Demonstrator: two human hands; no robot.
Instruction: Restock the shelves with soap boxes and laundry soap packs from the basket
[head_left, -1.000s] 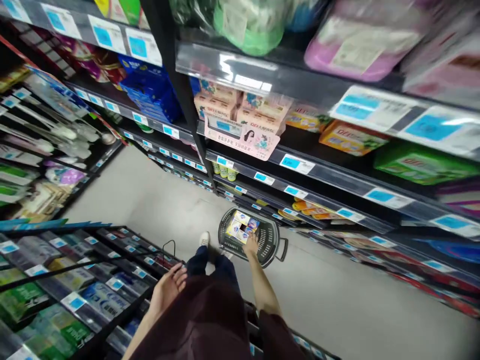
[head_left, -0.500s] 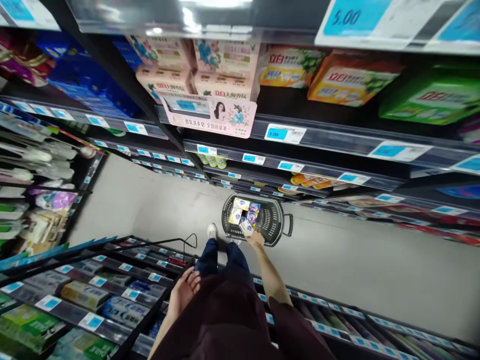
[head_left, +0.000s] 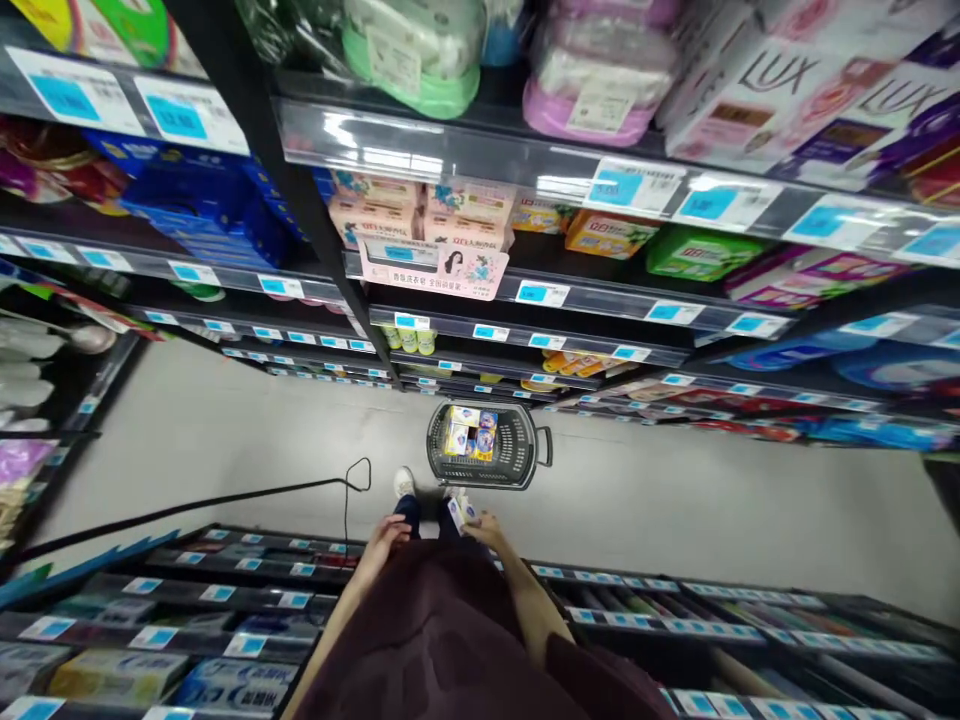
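My right hand (head_left: 487, 530) is closed on a small white box (head_left: 461, 512) with blue and yellow print, held in front of my right leg, just outside the basket. A dark grey shopping basket (head_left: 517, 475) stands on the floor before my feet. Inside its left half lie several soap-like boxes (head_left: 460, 440), white, yellow and blue, around a small gap. My left hand (head_left: 388, 537) hangs near my left thigh with its fingers loosely apart and holds nothing.
Shelves ahead carry pink soap packs (head_left: 457, 205), orange packs (head_left: 607, 235), green packs (head_left: 701, 255) and LUX boxes (head_left: 750, 100). Shelves with boxes (head_left: 247, 680) stand close at my sides. A black wire hook (head_left: 358, 475) juts out at left. Grey floor (head_left: 675, 490) runs along the aisle.
My right hand has lifted a white box out of the basket and drawn it back toward my body. The view has risen, showing a higher shelf. My left hand stays near my thigh.
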